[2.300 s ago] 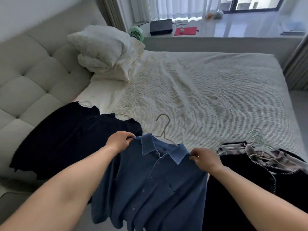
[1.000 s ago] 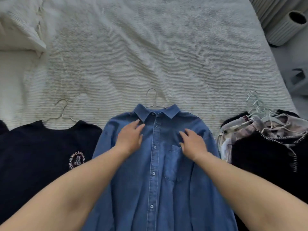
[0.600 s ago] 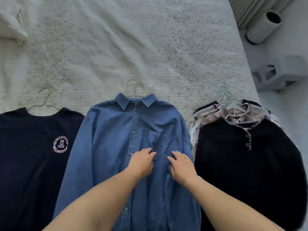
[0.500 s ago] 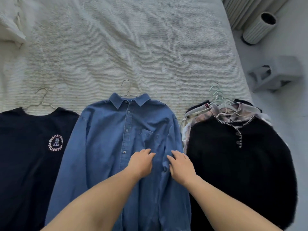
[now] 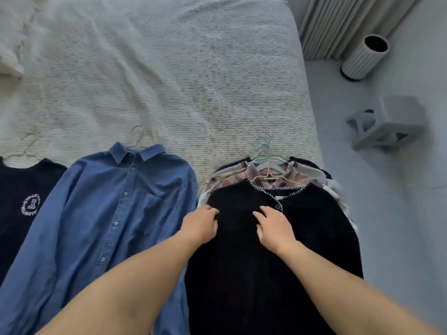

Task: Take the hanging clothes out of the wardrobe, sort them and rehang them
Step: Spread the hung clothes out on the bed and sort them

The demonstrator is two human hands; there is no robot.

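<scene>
A black cardigan (image 5: 266, 286) with white stitched trim tops a pile of clothes on several pale hangers (image 5: 263, 153) at the bed's near right corner. My left hand (image 5: 200, 226) curls its fingers over the cardigan's left shoulder edge. My right hand (image 5: 273, 228) rests on the cardigan's front beside the button placket, fingers slightly bent. Left of the pile, a blue denim shirt (image 5: 108, 213) lies flat on its wire hanger. Further left, at the frame's edge, lies a navy sweatshirt (image 5: 19, 194) with a round print, also on a hanger.
The clothes lie on a bed with a cream textured cover (image 5: 169, 81); a pillow (image 5: 9, 44) is at the far left. On the grey floor to the right stand a ribbed white cylinder (image 5: 365, 56) and a grey stool-like object (image 5: 387, 124), with a curtain (image 5: 338, 20) behind.
Both hands have left the front of the denim shirt and moved right onto the black cardigan. The denim shirt stays flat on the bed. The view has shifted right.
</scene>
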